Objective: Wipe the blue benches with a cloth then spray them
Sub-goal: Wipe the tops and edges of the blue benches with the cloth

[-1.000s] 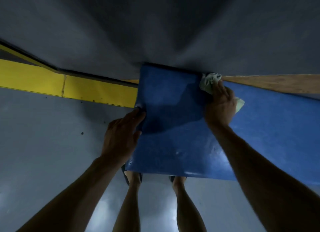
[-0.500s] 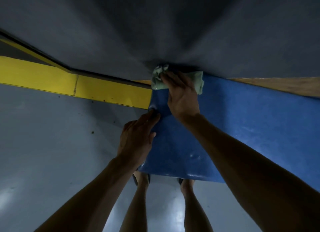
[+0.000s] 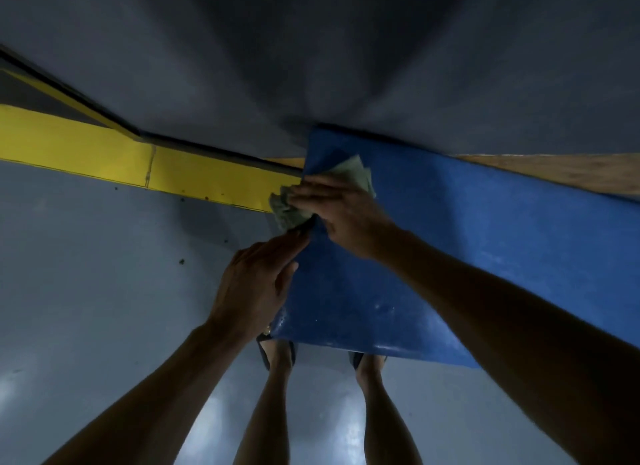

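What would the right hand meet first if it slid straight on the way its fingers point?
Probably the yellow bench: the right hand points left, its cloth already overhanging the blue bench end. Depth is unclear.

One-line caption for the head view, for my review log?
Right hand presses a pale cloth at the blue bench's left edge while the left hand rests against that edge.

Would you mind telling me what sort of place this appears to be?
Probably a gym or indoor sports hall, though I can't be sure: a padded blue bench against a plain grey wall, a yellow painted strip along a smooth grey floor.
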The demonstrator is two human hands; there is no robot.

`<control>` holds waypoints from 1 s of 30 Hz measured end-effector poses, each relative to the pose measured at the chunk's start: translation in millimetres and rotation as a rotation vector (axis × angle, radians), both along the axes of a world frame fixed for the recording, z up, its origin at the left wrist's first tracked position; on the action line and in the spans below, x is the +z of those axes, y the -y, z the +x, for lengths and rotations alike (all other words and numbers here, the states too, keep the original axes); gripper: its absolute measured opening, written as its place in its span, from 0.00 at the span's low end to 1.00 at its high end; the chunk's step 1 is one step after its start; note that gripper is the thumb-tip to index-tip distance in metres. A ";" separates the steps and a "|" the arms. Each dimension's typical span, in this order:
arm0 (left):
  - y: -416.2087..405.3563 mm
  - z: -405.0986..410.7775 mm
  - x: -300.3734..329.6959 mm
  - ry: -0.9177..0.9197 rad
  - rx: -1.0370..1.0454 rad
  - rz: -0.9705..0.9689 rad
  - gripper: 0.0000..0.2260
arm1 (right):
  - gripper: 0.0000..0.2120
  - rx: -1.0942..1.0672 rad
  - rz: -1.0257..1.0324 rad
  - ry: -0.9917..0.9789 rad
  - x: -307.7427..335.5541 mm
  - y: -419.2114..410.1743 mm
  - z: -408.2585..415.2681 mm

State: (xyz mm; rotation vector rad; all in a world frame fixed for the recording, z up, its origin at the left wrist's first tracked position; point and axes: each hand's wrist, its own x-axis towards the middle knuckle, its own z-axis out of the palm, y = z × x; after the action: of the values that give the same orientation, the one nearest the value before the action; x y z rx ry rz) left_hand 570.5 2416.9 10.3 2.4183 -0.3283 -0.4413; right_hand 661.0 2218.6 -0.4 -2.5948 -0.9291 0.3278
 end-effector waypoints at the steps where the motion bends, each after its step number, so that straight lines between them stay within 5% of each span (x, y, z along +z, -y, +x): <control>1: -2.5 -3.6 2.4 -0.007 0.012 -0.003 0.21 | 0.29 -0.003 -0.065 0.070 -2.3 4.7 12.3; 4: -11.0 -9.8 3.4 -0.003 0.058 -0.028 0.19 | 0.25 -0.167 -0.225 0.254 -3.2 17.2 58.5; 8: -16.4 -14.7 3.0 -0.070 0.136 -0.037 0.15 | 0.20 -0.359 -0.077 0.119 -6.8 7.5 37.5; 12: -25.7 -28.8 2.2 -0.133 0.177 0.012 0.08 | 0.19 -0.061 -0.018 -0.095 11.5 -18.9 -68.3; 15: -35.7 -47.3 3.1 -0.223 0.208 0.007 0.07 | 0.25 0.154 -0.045 -0.130 17.5 -11.8 -54.2; 19: -51.6 -54.2 -4.0 -0.245 0.230 0.006 0.08 | 0.23 -0.265 -0.083 0.083 7.2 -4.2 28.9; 22: -56.5 -51.8 -6.8 -0.259 0.264 0.003 0.09 | 0.16 -0.362 -0.171 0.103 -6.8 -27.7 2.6; 24: -58.2 -51.9 -4.9 -0.279 0.315 -0.006 0.10 | 0.11 -0.206 -0.153 -0.083 -8.1 -45.6 -55.7; 27: -60.3 -55.6 -0.8 -0.296 0.324 -0.001 0.10 | 0.19 0.170 -0.135 -0.328 8.3 -62.4 -135.8; 30: -63.6 -60.6 1.2 -0.323 0.324 -0.011 0.11 | 0.23 0.306 -0.124 -0.221 17.7 -52.1 -133.5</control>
State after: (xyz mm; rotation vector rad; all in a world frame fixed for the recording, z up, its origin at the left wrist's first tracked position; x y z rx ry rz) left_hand 509.9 2480.5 11.5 2.2844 0.1978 -0.6642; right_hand 527.5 2270.7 17.2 -2.4542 -1.2572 0.7586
